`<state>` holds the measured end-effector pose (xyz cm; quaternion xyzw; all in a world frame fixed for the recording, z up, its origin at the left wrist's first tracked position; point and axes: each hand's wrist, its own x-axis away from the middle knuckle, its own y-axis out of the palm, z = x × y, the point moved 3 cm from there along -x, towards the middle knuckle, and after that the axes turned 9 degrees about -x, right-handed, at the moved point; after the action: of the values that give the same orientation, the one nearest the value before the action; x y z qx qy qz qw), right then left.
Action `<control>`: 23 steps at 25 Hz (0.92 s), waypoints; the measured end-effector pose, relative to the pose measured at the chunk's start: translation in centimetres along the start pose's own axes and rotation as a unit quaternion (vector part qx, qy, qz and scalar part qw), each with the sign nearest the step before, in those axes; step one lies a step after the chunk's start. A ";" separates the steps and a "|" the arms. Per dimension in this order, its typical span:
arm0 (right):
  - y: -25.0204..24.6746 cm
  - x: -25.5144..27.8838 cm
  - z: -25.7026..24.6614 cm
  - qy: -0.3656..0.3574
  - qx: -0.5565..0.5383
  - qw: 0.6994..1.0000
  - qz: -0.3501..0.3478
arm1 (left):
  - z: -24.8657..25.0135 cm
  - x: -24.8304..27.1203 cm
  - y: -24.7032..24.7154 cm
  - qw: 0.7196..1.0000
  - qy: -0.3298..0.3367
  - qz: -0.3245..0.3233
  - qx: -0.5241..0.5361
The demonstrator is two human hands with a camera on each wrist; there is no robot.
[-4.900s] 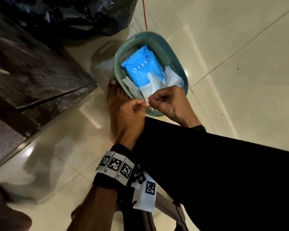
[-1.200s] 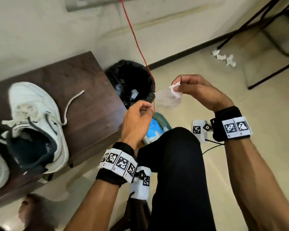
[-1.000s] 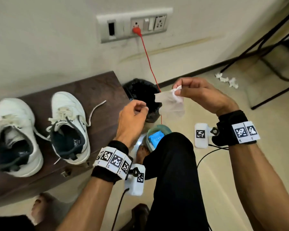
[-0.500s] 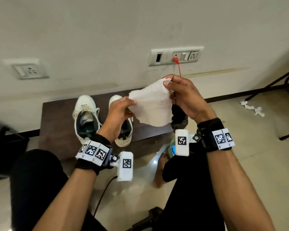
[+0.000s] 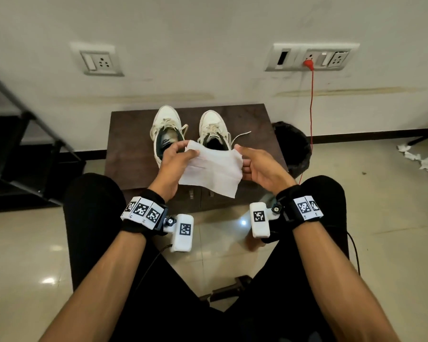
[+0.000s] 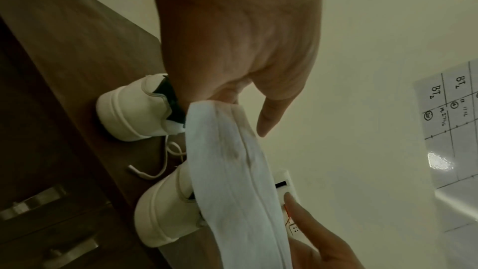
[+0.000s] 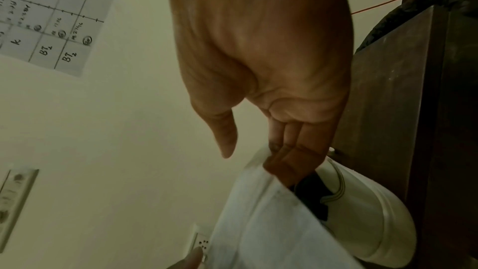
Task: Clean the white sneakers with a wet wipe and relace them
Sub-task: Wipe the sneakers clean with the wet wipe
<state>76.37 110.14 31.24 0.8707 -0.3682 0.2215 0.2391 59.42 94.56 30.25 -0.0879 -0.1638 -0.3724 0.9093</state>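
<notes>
Sneakers wait mid-frame on the table, while left hand and right hand pinch the thin wet wipe taut by its edges, so a hard tug could tear it

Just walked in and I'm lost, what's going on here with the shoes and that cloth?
A seated person is spreading a wet wipe between both hands: the left hand grips one edge, the right hand the other. Neither hand touches a shoe. Two white sneakers stand side by side on a low dark wooden table in front of the person, laces loose, one lace end trailing on the tabletop. A black-lined bin stands beside the table.
</notes>
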 end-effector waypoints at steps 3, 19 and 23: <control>0.1 -0.1 0.4 -0.008 -0.016 1.000 -0.020 | -1.1 0.4 -0.7 1.000 0.017 0.003 -0.016; -1.1 -0.5 2.0 -0.232 0.175 0.956 0.035 | -1.9 0.4 -1.3 0.975 0.126 0.018 -0.184; -1.5 -0.5 2.0 -0.252 0.231 0.938 0.062 | -2.2 0.5 -1.2 0.955 0.148 0.043 -0.255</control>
<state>77.63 110.16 28.98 0.9046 -0.4085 0.0882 -0.0835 59.45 92.72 28.41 -0.2674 0.0770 -0.3713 0.8858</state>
